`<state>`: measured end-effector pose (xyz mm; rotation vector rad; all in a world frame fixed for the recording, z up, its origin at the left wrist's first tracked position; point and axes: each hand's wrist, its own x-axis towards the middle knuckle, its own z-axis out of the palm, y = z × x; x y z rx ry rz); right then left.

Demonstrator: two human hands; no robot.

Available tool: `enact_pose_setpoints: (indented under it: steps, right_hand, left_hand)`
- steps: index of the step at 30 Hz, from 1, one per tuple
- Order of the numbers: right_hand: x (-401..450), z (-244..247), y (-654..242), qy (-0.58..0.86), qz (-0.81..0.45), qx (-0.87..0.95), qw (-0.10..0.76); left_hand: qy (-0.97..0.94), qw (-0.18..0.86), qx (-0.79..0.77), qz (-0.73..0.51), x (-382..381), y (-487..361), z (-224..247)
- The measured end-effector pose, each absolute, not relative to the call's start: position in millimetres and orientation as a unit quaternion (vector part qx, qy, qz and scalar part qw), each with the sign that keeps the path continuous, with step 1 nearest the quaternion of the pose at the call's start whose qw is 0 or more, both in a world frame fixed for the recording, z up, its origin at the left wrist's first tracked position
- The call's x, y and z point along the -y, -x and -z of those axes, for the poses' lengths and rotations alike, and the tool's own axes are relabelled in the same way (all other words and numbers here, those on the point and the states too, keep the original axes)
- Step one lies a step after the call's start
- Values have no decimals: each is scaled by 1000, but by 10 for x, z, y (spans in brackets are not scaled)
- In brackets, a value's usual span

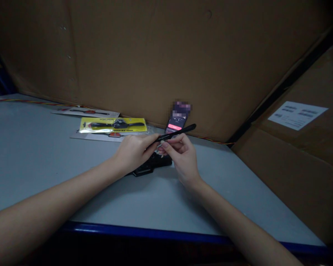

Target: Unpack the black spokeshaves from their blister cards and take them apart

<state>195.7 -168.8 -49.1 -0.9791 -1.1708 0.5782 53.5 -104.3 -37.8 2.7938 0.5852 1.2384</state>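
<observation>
My left hand (131, 153) and my right hand (181, 157) meet above the grey tabletop (44, 173), both pinching a slim black rod-shaped tool part (178, 132). Its far end sticks out past my right fingers toward the back. Right beneath my hands, a black plastic piece (152, 166) lies on the table, partly hidden by them. Behind my left hand sits a tool in a yellow blister card (112, 125), lying on a clear plastic sheet. Its black shaft shows through the packaging.
A white card with a black and red tool (86, 112) lies at the back left. A smartphone (175, 122) leans against the brown cardboard wall (155, 55). A red-yellow wire (30, 102) runs along the wall's foot. A blue table edge (144, 232) lies in front, and a labelled carton (297, 115) stands right.
</observation>
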Motion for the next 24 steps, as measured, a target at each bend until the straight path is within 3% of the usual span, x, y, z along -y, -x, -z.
enact_pose_setpoints:
  steps: [10,13,19,24]
  right_hand:
    - [1724,549,-2067,473,-11,626,620]
    - [1714,517,-2074,471,-53,617,628]
    - [1667,484,-2012,440,-276,530,670]
    - [1676,514,-2012,439,-230,542,679]
  left_hand:
    - [-907,43,-184,-375,1072,-517,309]
    - [-907,40,-184,-377,1061,-525,314]
    - [-901,10,-200,-385,1069,-527,322]
    - [-900,52,-199,-383,1091,-527,308]
